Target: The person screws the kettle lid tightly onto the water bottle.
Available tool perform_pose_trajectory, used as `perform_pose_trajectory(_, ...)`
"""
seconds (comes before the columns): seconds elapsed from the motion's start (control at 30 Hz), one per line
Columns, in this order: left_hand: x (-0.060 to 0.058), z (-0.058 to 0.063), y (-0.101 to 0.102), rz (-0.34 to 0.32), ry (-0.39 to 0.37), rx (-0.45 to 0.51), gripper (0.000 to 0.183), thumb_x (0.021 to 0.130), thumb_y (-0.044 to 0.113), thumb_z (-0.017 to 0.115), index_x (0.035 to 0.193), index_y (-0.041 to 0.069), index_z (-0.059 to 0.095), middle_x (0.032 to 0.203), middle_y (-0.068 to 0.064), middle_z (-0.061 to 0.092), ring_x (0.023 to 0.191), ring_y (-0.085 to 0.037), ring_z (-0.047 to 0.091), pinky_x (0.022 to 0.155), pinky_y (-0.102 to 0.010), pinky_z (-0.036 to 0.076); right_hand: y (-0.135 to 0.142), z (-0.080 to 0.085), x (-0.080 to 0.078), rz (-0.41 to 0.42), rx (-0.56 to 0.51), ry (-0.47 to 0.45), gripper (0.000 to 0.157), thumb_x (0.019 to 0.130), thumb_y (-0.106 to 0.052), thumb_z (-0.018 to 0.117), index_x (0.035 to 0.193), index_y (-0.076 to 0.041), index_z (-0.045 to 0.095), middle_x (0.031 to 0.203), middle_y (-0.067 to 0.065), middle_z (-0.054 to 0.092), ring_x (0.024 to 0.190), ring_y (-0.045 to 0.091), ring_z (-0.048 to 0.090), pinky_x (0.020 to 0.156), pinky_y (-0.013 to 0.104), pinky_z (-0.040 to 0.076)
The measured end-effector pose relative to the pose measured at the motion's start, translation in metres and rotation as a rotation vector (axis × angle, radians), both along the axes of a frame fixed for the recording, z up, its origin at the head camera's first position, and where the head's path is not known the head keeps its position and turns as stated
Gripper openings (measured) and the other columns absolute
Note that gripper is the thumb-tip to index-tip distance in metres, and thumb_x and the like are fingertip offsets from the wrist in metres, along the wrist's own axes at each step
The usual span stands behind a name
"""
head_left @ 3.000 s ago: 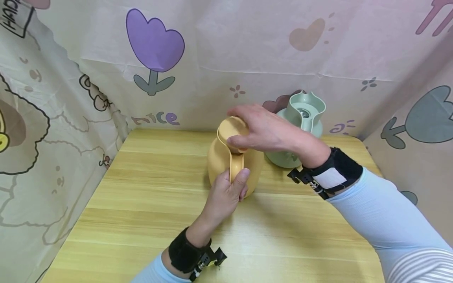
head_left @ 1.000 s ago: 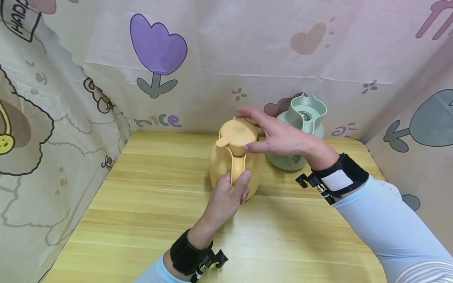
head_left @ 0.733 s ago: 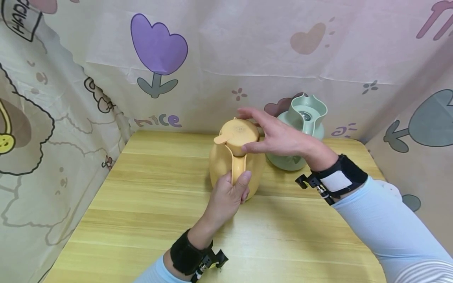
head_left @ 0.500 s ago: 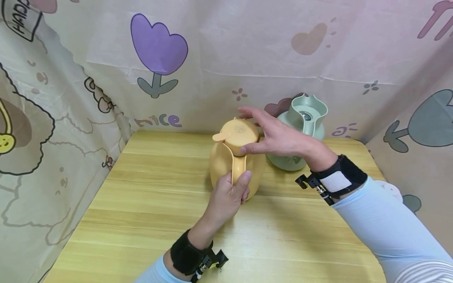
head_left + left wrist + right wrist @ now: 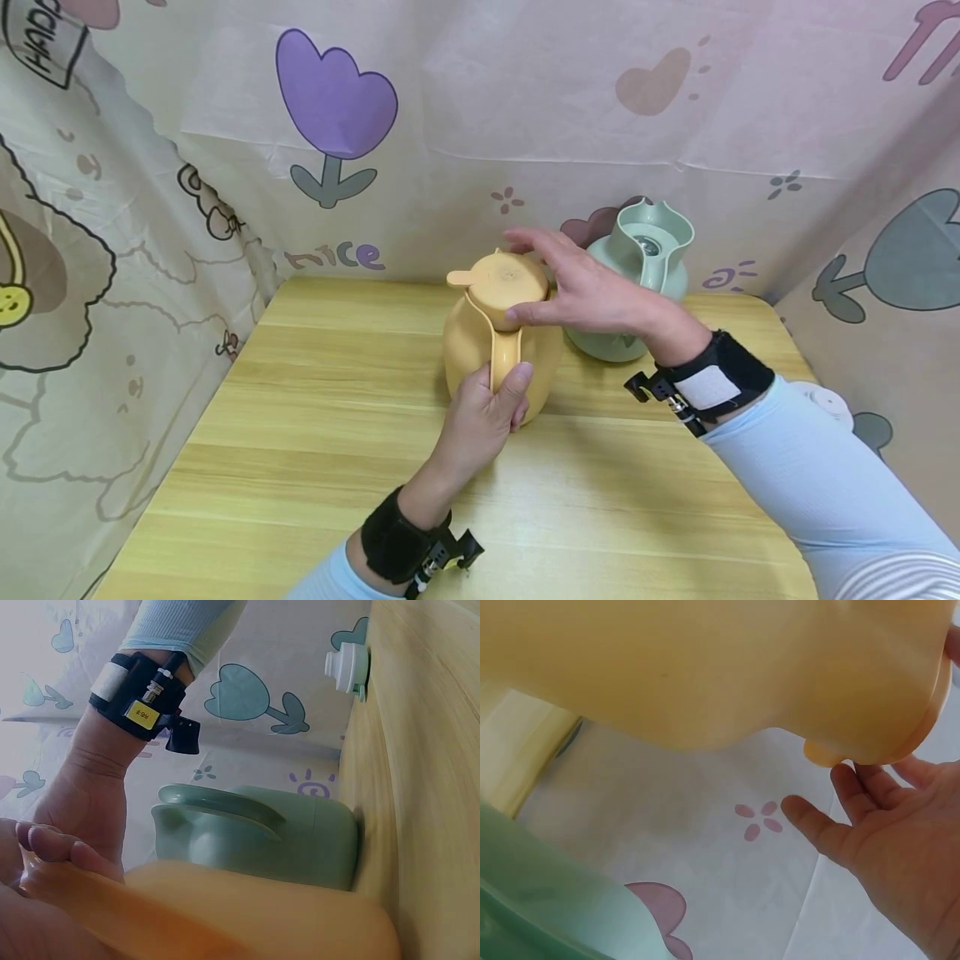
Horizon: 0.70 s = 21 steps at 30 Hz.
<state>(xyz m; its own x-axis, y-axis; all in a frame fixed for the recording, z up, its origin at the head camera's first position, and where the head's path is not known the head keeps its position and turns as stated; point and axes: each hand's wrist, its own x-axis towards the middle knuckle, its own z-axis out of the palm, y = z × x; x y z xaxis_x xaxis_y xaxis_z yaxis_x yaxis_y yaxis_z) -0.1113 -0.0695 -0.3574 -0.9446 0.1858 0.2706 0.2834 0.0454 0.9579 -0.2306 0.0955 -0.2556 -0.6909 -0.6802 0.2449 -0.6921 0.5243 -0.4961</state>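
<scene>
A yellow thermos jug [image 5: 459, 358] stands upright on the wooden table. My left hand [image 5: 480, 412] grips its handle [image 5: 505, 358], thumb along the side. My right hand [image 5: 581, 283] spans the round yellow lid [image 5: 498, 275] on top, thumb at the near edge and fingers reaching round the far side. The lid sits in the jug's mouth, its flat tab pointing left. In the right wrist view, curled fingertips [image 5: 847, 780] meet the lid's rim. Behind and to the right stands a green thermos jug [image 5: 611, 342], its mouth uncovered, partly hidden by my right forearm.
A white and green stopper [image 5: 349, 669] rests on the table, by my right sleeve in the head view. The wooden tabletop [image 5: 322, 417] meets a printed curtain [image 5: 465, 100] at the back; more curtain hangs on both sides.
The lid has turned clockwise seen from above, its tab swinging from the near left to straight left. Earlier my right hand covered more of the lid. My left hand has kept its grip.
</scene>
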Motion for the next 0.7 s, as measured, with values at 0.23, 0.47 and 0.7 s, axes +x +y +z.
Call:
perform_pose_trajectory(0.23, -0.0009, -0.003, -0.0005, -0.007, 0.03, 0.004, 0.043, 0.102, 0.035, 0.047, 0.067, 0.01, 0.049, 0.054, -0.006, 0.047, 0.046, -0.017, 0.041, 0.046, -0.027, 0.035, 0.0013, -0.0021, 0.0002, 0.001, 0.012, 0.002, 0.09, 0.075, -0.062, 0.072, 0.147, -0.028, 0.03, 0.141, -0.004, 0.043, 0.13, 0.013, 0.035, 0.108, 0.045, 0.033)
perform_pose_trajectory(0.47, -0.0015, -0.002, 0.0, -0.005, 0.04, 0.005, 0.043, 0.102, 0.033, 0.048, 0.066, 0.009, 0.049, 0.053, -0.006, 0.047, 0.046, -0.017, 0.04, 0.045, -0.027, 0.034, 0.0028, -0.0019, 0.0016, 0.067, -0.024, -0.041, 0.076, 0.083, -0.033, 0.071, 0.148, -0.026, 0.03, 0.145, -0.003, 0.04, 0.125, 0.01, 0.04, 0.105, 0.042, 0.036)
perform_pose_trajectory(0.7, -0.0019, -0.0024, 0.0002, 0.004, 0.035, -0.003, 0.044, 0.102, 0.034, 0.048, 0.066, 0.01, 0.049, 0.053, -0.006, 0.047, 0.046, -0.017, 0.04, 0.046, -0.027, 0.034, -0.0001, -0.0045, 0.0012, 0.015, -0.023, 0.049, 0.078, 0.081, -0.054, 0.071, 0.144, -0.024, 0.036, 0.138, -0.003, 0.046, 0.126, 0.012, 0.038, 0.105, 0.043, 0.035)
